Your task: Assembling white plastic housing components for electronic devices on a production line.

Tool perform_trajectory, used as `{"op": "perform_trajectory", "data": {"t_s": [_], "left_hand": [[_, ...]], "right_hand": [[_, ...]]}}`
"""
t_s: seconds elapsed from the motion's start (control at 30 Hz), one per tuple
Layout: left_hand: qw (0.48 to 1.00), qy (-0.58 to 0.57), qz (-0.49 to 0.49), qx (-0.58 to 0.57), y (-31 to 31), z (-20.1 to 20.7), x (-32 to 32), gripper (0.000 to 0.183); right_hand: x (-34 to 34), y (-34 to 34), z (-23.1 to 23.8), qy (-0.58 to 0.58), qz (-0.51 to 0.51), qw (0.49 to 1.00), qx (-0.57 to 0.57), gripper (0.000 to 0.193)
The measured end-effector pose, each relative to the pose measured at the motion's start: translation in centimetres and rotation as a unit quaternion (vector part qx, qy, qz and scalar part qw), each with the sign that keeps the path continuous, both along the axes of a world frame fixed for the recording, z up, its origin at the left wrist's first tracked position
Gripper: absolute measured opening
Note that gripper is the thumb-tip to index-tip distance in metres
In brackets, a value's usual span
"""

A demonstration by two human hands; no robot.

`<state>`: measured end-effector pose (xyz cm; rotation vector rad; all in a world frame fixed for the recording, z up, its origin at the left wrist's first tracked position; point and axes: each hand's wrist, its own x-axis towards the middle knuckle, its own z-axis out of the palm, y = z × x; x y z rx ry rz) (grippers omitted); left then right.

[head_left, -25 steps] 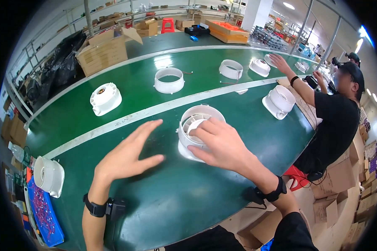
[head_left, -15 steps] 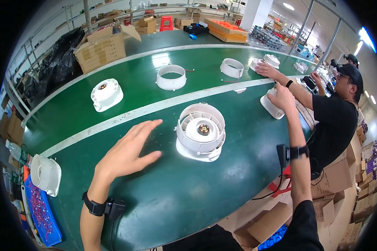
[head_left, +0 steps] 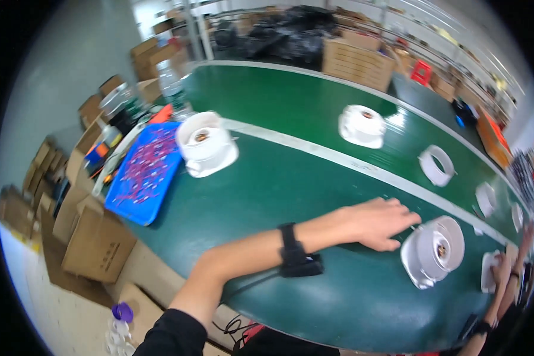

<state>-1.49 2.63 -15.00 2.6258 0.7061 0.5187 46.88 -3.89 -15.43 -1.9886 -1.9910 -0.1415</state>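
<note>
Along the lower edge, a black sleeve [head_left: 175, 335] leads to a bare forearm with a black strap [head_left: 291, 243] at its wrist, and the left hand [head_left: 380, 224] reaches rightward, palm down, over the dark green tabletop [head_left: 279, 190]. Its fingers are loosely spread and slightly bent, with nothing in their grasp; the fingertips come just beside a white plastic fan housing [head_left: 418, 255], though whether they touch its rim I cannot tell. That housing stands right of the hand, tilted in the view, its round collar surrounding a copper-coloured motor core. Toward the right rim, the right hand [head_left: 502, 272] is at another white housing [head_left: 488, 274], small and blurred, so I cannot tell how far its fingers are closed or whether they grip. Just beyond it shows a co-worker's hand [head_left: 527, 234]. Leftward, a blue tray [head_left: 139, 216] holds a heap of thin reddish wires [head_left: 148, 163], and a third housing [head_left: 210, 151] sits against its right side, near a clear plastic bottle [head_left: 173, 89]. Past a pale dividing strip [head_left: 314, 145], a brighter green lane carries a fourth housing [head_left: 362, 127] and a white ring [head_left: 436, 166]. Farther off are a cardboard box [head_left: 357, 62], black plastic sheeting [head_left: 296, 35] and a red stool [head_left: 421, 72].
</note>
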Motion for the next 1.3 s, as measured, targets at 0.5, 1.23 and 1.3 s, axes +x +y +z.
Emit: {"op": "perform_trajectory", "data": {"t_s": [0.5,1.23,1.3], "left_hand": [[0.928,0.004,0.312,0.206,-0.2,5.7,-14.2,0.058],[0.814,0.139,0.512,0.237,-2.9,3.6,-24.5,0.057],[0.848,0.11,0.447,0.262,-4.0,4.8,-21.0,0.054]], "right_hand": [[-13.2,-1.7,3.1,0.054,0.06,0.996,-0.043,0.043],[-22.4,-5.2,3.5,0.124,0.309,0.936,-0.116,0.041],[-22.2,-5.0,3.7,0.114,0.338,0.931,-0.084,0.041]]}}
